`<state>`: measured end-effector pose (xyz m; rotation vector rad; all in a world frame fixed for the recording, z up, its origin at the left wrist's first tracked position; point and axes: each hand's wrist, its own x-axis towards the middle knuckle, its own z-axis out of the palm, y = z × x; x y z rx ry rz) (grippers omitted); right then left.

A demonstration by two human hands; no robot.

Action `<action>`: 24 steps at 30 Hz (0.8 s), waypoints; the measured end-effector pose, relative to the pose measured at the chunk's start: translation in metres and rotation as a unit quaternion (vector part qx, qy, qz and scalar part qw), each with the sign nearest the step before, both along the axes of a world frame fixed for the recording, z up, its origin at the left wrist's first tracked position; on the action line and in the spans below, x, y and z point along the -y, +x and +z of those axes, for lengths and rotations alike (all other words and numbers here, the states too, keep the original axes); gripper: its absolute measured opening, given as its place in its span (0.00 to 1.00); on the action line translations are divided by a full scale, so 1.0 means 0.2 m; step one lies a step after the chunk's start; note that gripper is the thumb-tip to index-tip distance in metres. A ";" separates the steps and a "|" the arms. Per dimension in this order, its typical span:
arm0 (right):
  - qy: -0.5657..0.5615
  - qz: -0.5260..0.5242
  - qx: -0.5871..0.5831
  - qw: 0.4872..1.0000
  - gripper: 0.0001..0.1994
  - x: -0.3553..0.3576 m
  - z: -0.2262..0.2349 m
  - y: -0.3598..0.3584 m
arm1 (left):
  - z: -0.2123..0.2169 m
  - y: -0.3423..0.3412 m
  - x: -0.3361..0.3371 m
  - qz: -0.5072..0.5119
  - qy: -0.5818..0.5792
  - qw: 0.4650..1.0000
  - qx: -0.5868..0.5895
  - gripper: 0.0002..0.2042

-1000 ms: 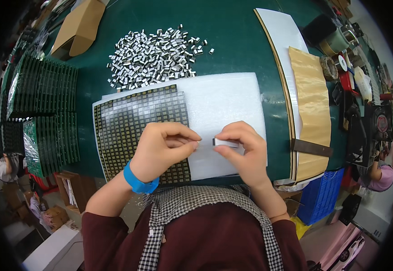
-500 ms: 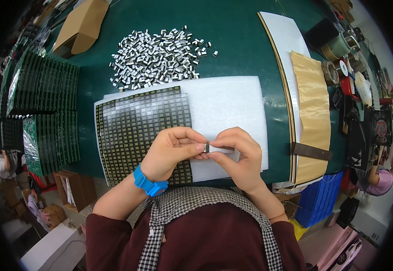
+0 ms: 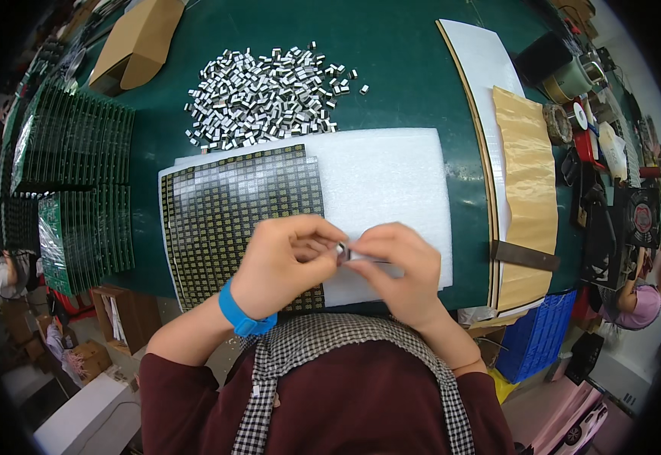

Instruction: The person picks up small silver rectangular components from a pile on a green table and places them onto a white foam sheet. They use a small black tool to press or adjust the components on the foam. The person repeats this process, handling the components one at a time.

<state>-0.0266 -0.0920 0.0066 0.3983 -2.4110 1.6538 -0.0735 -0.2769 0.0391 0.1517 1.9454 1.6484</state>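
Both hands meet over the white foam sheet (image 3: 391, 174), the left hand (image 3: 281, 265) and right hand (image 3: 395, 269) pinching one small metal piece (image 3: 342, 252) between their fingers. The step looks like handling a single piece before seating. Just beyond the fingers lies the gridded board (image 3: 239, 197), so next comes careful alignment, likely.

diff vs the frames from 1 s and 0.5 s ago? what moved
The left hand and right hand closed in toward each other; their fingertips now meet over the small silver metal piece, pinched between both, where a gap separated them a second ago. The pile of small silver parts, black gridded tray and white foam sheet stayed put.
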 end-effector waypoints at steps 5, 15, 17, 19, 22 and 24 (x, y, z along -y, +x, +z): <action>-0.270 -0.047 0.227 0.935 0.09 -0.04 -0.03 -0.02 | 0.00 -0.13 0.02 -0.008 -0.245 0.868 -0.431 0.18; -0.296 -0.038 0.295 0.908 0.11 -0.06 -0.02 -0.03 | -0.17 0.05 -0.18 -0.176 -0.559 0.474 -0.657 0.04; -0.300 -0.048 0.302 0.904 0.11 -0.07 -0.03 -0.02 | -0.14 0.04 -0.15 -0.218 -0.503 0.580 -0.603 0.04; -0.297 -0.057 0.267 0.915 0.11 -0.07 -0.04 -0.02 | -0.07 -0.02 -0.10 -0.229 -0.415 0.700 -0.534 0.03; -0.206 -0.064 0.150 0.965 0.11 -0.05 -0.05 -0.02 | -0.05 -0.14 -0.01 -0.148 -0.269 0.830 -0.467 0.04; -0.059 -0.058 0.059 0.995 0.11 -0.04 -0.04 -0.03 | -0.02 -0.14 0.00 -0.075 -0.111 0.968 -0.211 0.05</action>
